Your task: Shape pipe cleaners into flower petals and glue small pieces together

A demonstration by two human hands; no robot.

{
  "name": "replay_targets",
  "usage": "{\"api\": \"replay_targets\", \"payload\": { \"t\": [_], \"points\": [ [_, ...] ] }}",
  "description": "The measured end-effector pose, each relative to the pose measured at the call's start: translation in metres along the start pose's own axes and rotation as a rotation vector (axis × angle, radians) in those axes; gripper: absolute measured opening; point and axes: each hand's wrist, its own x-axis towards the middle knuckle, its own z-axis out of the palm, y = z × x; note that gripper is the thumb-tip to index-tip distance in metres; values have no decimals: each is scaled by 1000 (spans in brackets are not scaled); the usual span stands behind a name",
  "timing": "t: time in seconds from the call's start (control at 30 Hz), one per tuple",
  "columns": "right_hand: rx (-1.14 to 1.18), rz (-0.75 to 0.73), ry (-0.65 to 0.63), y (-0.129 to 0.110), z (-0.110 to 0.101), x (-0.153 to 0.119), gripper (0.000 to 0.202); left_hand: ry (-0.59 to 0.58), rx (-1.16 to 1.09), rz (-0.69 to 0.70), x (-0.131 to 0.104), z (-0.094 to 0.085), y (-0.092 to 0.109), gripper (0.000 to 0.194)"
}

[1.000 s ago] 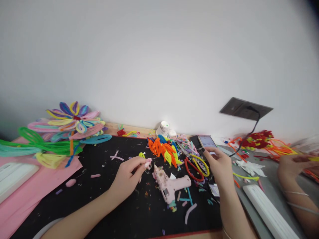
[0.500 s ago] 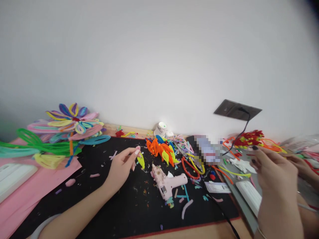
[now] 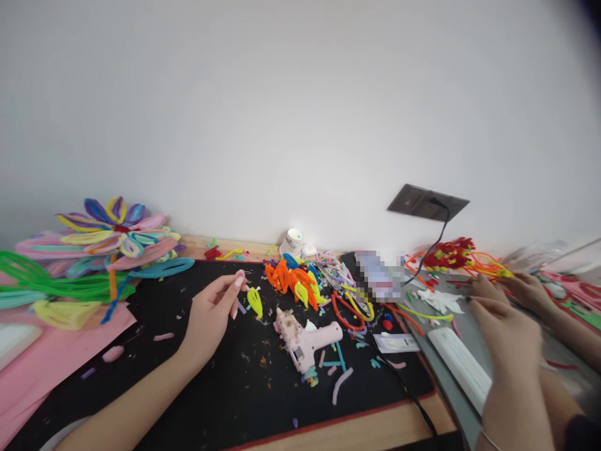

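Note:
My left hand (image 3: 211, 316) is raised over the black mat (image 3: 216, 401), its thumb and forefinger pinching a small pink fuzzy piece (image 3: 240, 275). Beside those fingertips lies a yellow-green looped pipe cleaner leaf (image 3: 254, 303). A pale pink glue gun (image 3: 303, 344) rests on the mat to the right. My right hand (image 3: 509, 335) is above the grey surface at the right, fingers drawn together. Whatever its fingertips hold, if anything, is hidden or too small to name. A white power strip (image 3: 460, 369) sits below it to the left.
A big multicoloured pipe cleaner flower (image 3: 122, 232) lies at left on pink paper (image 3: 94, 335). Orange leaves (image 3: 284, 275) and scraps cover the mat's back. A phone (image 3: 380, 275) and black cord (image 3: 408, 391) are nearby. A co-worker's hand (image 3: 530, 293) works at right.
The view has turned slightly right, so the things appear farther left. My right hand has lowered a little. The co-worker's hands show more clearly behind it. My left hand keeps its pinch.

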Motion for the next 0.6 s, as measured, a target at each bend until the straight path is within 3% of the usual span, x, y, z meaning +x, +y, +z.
{"api": "replay_targets", "payload": {
  "t": [0.03,0.2,0.37,0.6],
  "points": [
    [-103,54,1,-2,5,1,10,-23,13,2,-2,0,0,35],
    [-296,-8,-139,1,32,1,10,-66,44,2,-6,0,2,40],
    [-438,-73,-277,12,53,0,26,-95,106,12,-9,1,4,37],
    [-495,-166,-423,3,56,-5,34,-142,165,74,-17,1,3,32]
  ]
}}
